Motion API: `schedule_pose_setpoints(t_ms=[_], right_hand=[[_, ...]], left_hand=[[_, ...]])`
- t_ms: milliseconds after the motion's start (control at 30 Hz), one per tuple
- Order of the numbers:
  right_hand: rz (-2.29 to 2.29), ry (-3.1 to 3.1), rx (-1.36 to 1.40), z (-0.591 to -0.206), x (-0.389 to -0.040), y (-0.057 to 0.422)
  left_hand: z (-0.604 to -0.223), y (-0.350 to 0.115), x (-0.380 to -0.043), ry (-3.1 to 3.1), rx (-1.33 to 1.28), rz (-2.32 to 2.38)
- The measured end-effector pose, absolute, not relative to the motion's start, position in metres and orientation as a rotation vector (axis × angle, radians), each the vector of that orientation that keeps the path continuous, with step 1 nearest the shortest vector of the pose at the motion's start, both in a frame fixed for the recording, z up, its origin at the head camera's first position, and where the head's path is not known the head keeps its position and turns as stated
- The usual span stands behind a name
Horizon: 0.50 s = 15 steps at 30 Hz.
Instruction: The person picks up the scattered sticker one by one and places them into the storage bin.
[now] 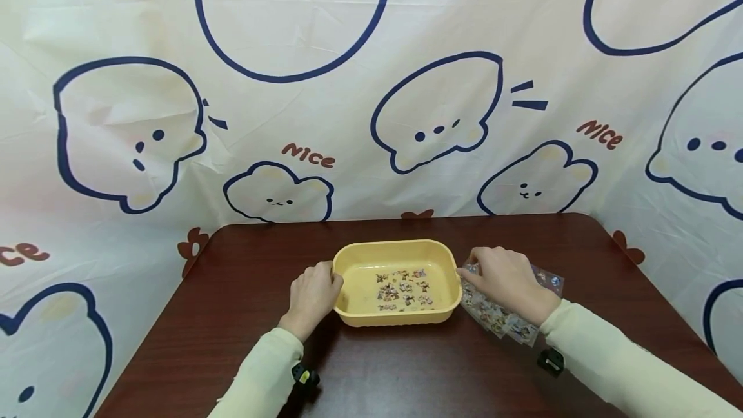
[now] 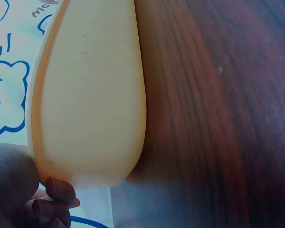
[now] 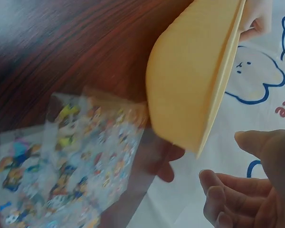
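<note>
A yellow plastic basin [image 1: 395, 319] stands on the table, with a small group of cartoon stickers [image 1: 405, 287] lying in it. At its left end my left hand [image 1: 313, 295] grips the rim, and the left wrist view shows the fingers [image 2: 61, 191] curled at the basin's end. My right hand [image 1: 511, 279] is by the opposite end, above clear sticker sheets [image 1: 493, 316]. In the right wrist view, thumb and fingers [image 3: 216, 199] are spread apart just off the basin's rim, holding nothing. Part of the sheets is hidden beneath the right hand and forearm.
The dark wood table [image 1: 395, 373] reaches back to a pale curtain [image 1: 348, 108] printed with blue cartoon outlines, which also runs along both sides. A black device [image 1: 550, 361] sits at the right wrist and another [image 1: 304, 376] at the left.
</note>
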State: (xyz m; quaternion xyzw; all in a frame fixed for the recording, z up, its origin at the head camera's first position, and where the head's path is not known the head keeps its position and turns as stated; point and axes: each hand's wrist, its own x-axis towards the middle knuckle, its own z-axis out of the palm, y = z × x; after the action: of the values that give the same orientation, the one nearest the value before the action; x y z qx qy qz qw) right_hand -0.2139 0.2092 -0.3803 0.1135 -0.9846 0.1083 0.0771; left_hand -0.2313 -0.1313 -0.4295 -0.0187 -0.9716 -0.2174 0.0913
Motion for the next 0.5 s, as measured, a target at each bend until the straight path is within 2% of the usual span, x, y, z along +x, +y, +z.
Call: schedule_pose_setpoints(t_ms=[500], right_hand=[[0.337,-2.955,0.257,-0.395,-0.227,0.245]], left_hand=[[-0.430,-0.132,-0.232,-2.899,-0.058,-0.672]])
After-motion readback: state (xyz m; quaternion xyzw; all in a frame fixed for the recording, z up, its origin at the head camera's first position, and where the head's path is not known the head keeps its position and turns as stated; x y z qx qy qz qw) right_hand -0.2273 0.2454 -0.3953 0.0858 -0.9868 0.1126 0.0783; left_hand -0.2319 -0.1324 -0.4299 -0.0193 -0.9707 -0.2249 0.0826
